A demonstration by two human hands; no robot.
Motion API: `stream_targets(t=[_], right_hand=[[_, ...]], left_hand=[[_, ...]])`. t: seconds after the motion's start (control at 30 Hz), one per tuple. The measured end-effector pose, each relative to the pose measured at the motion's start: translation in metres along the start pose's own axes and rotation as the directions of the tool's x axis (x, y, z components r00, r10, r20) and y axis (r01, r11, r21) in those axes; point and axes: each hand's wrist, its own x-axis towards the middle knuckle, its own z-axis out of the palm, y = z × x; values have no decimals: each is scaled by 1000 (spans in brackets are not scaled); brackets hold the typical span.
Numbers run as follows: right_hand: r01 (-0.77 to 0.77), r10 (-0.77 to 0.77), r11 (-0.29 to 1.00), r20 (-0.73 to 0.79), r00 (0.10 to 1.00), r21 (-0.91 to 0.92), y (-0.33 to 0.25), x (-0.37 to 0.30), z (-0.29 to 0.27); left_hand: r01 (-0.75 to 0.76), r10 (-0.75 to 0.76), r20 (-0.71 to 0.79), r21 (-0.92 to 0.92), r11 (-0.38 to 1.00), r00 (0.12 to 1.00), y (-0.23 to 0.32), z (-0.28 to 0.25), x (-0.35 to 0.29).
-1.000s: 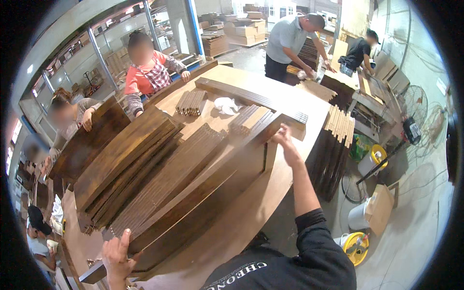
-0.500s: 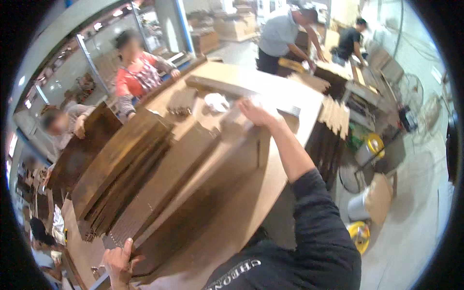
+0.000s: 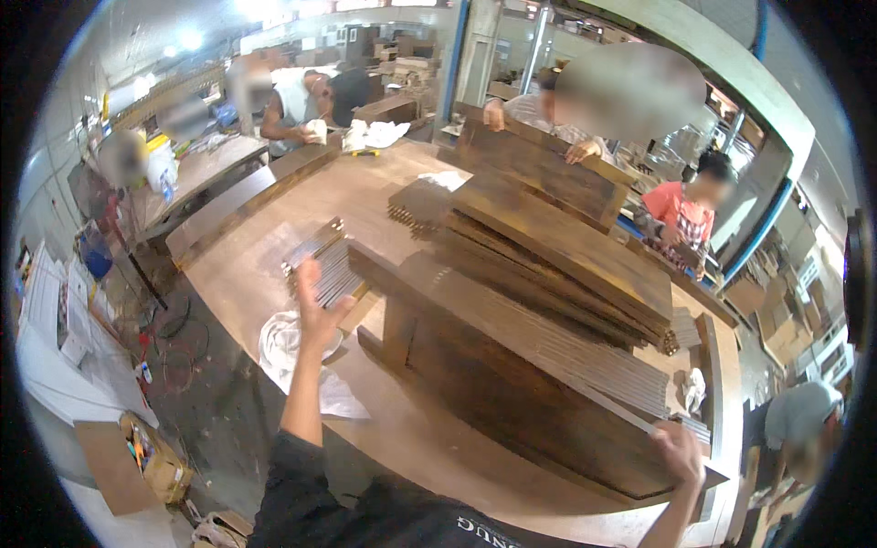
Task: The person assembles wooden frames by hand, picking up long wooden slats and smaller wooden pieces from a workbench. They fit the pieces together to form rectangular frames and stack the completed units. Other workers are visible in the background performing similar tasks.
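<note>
A long dark brown wooden panel [image 3: 539,397] lies on the worktable [image 3: 429,457] in front of me, with a raised strip along its far edge. My right hand [image 3: 681,454] has its fingers curled over the right end of that edge. My left hand [image 3: 322,306] is raised near the panel's left end, thumb and fingers spread, holding nothing. Behind it lies a bundle of thin grey strips [image 3: 336,274]. White cloth [image 3: 283,342] rests beside the left wrist. Past the panel's edge lies a row of ribbed brown slats [image 3: 585,352].
A stack of dark boards [image 3: 566,251] sits beyond the slats. Across the table a person's hands [image 3: 585,149] hold an upright dark board [image 3: 539,173]. Another person in red [image 3: 681,215] stands at the far right, and one [image 3: 301,105] leans in at the far left.
The view has swung round to the left. My left hand has come off the near end and now hangs open; my right hand is now at the panel's right end.
</note>
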Motion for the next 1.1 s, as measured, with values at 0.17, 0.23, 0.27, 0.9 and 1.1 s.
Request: stream_targets(t=[0.17,0.23,0.27,0.9,1.1], right_hand=[[358,-305,925,317,898,-124,-153,65,43],[372,-329,927,372,868,-47,-192,88,60],[386,-354,923,399,846,1,-210,95,65],[257,-191,953,340,921,-161,-237,91,69],[246,-172,941,298,939,-233,-231,89,82]], left_hand=[[173,-207,365,124,977,908,-53,42,-55],[428,-373,372,-77,900,850,-32,66,-50],[533,-445,379,-168,829,811,-24,66,-43],[517,-435,343,-196,833,832,-22,58,-46],[-114,-349,596,602,791,723,33,7,17]])
